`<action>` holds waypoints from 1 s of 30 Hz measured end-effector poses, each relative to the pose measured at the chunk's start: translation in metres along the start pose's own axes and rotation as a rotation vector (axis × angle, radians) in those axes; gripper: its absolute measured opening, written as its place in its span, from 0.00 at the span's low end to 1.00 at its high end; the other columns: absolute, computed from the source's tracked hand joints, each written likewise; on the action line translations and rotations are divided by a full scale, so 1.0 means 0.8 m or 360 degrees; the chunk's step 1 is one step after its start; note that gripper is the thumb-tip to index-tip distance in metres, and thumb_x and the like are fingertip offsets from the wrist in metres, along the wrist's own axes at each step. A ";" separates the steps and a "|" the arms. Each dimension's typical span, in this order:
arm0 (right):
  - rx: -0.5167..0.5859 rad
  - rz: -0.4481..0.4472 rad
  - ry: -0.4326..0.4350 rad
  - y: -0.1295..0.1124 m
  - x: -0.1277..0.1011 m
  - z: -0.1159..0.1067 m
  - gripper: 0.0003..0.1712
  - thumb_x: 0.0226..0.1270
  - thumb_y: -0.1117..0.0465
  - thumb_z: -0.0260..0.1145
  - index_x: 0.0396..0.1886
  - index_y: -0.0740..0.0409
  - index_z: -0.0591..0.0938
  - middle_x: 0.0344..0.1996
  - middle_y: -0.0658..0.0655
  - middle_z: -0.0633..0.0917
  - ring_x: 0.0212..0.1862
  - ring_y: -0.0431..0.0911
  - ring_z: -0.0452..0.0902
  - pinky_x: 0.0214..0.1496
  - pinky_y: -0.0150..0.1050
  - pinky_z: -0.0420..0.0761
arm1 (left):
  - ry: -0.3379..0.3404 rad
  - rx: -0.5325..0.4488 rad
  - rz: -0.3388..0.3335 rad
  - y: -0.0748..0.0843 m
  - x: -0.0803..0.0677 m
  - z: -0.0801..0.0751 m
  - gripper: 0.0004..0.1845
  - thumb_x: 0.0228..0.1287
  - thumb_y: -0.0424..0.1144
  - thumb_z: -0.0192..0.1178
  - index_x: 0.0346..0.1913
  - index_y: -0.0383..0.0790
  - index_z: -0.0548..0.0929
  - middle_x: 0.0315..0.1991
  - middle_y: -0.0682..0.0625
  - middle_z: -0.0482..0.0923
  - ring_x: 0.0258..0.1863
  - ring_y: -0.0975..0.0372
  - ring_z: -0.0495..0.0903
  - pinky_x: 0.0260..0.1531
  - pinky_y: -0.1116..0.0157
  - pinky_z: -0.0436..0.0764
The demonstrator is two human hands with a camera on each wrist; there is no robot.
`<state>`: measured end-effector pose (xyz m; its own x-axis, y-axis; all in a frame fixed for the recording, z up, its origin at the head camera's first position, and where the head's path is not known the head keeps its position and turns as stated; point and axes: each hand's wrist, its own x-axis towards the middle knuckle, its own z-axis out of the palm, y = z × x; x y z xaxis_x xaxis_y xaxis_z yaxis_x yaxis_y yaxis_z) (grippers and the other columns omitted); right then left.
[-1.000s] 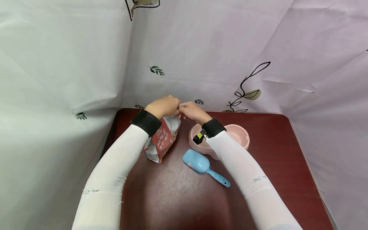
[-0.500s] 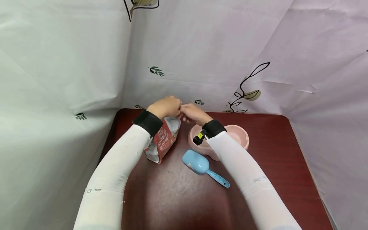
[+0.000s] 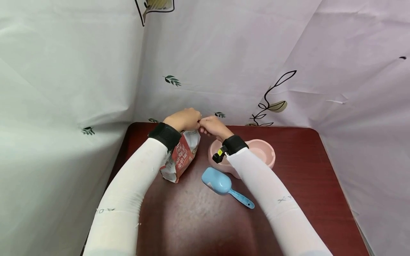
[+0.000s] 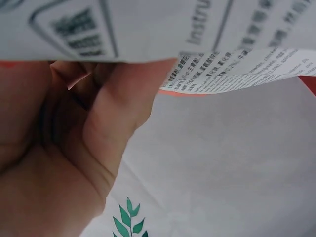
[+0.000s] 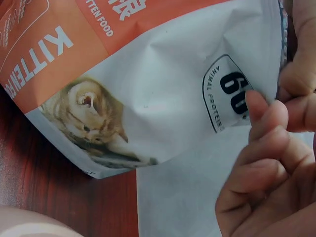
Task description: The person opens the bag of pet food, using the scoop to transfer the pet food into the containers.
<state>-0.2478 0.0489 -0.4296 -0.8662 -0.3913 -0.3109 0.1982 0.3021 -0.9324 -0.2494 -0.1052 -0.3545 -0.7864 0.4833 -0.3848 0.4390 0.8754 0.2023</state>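
Observation:
An orange and white bag of kitten food (image 3: pixel 183 153) stands on the table at the back left, its top edge upward. My left hand (image 3: pixel 185 119) grips that top edge; in the left wrist view its thumb and fingers (image 4: pixel 118 108) are bent under a printed white panel. Close against it, my right hand (image 3: pixel 214 126) pinches the top corner of the bag with curled fingers. The right wrist view shows the bag's front (image 5: pixel 163 84) with a kitten picture, and fingertips (image 5: pixel 274 116) at the sealed edge. The exact pinch point is hidden between the two hands.
A pink double bowl (image 3: pixel 261 151) sits under my right wrist, partly covered by it. In front of the bowl lies a light blue scoop (image 3: pixel 220 180), handle toward the lower right. White patterned cloth (image 3: pixel 230 64) hangs behind the dark red table (image 3: pixel 301 177).
Both hands stay together at the bag's top edge, with only small finger and wrist shifts. The head view has turned slightly; bag, scoop and bowl keep their places.

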 end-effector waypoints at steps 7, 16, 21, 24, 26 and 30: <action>0.0010 -0.0024 0.0146 -0.012 -0.001 0.010 0.22 0.76 0.56 0.58 0.24 0.64 0.83 0.15 0.50 0.76 0.16 0.38 0.63 0.22 0.32 0.64 | 0.0079 -0.0128 -0.0010 -0.007 -0.008 -0.002 0.15 0.75 0.32 0.51 0.26 0.43 0.74 0.26 0.48 0.71 0.23 0.59 0.70 0.28 0.64 0.69; -0.0105 -0.0150 0.0282 -0.010 -0.003 0.018 0.20 0.72 0.59 0.57 0.32 0.72 0.86 0.13 0.48 0.75 0.15 0.40 0.62 0.21 0.34 0.63 | 0.0159 -0.0172 0.0039 -0.018 -0.012 -0.002 0.21 0.78 0.35 0.50 0.20 0.43 0.73 0.18 0.49 0.73 0.15 0.62 0.73 0.22 0.65 0.70; -0.0133 -0.0187 0.0270 -0.008 -0.005 0.024 0.22 0.75 0.57 0.55 0.31 0.70 0.86 0.16 0.52 0.76 0.18 0.41 0.66 0.22 0.34 0.66 | 0.0155 -0.0185 0.0024 -0.018 -0.013 -0.002 0.20 0.79 0.34 0.47 0.23 0.42 0.76 0.22 0.46 0.76 0.17 0.60 0.76 0.24 0.64 0.73; -0.0133 -0.0189 0.0216 -0.005 -0.006 0.028 0.25 0.79 0.54 0.51 0.29 0.67 0.85 0.18 0.53 0.77 0.18 0.41 0.67 0.23 0.34 0.67 | 0.0177 -0.0180 0.0028 -0.018 -0.012 -0.001 0.18 0.78 0.32 0.47 0.26 0.40 0.79 0.26 0.44 0.78 0.21 0.58 0.77 0.27 0.63 0.75; -0.0114 -0.0192 0.0179 -0.003 -0.007 0.031 0.27 0.80 0.53 0.49 0.28 0.66 0.84 0.17 0.53 0.76 0.18 0.41 0.67 0.22 0.34 0.67 | 0.0191 -0.0181 0.0038 -0.019 -0.011 -0.001 0.18 0.76 0.30 0.47 0.26 0.40 0.80 0.27 0.44 0.78 0.22 0.58 0.76 0.27 0.63 0.74; -0.0082 -0.0204 0.0144 -0.002 -0.007 0.038 0.27 0.81 0.53 0.47 0.26 0.64 0.81 0.15 0.51 0.73 0.17 0.42 0.66 0.22 0.35 0.66 | 0.0199 -0.0207 0.0038 -0.020 -0.012 0.000 0.18 0.74 0.29 0.48 0.24 0.40 0.78 0.25 0.45 0.77 0.20 0.59 0.75 0.24 0.64 0.73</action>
<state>-0.2297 0.0242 -0.4319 -0.9211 -0.3502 -0.1699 0.0617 0.2998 -0.9520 -0.2492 -0.1239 -0.3541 -0.8280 0.4940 -0.2652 0.4043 0.8537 0.3281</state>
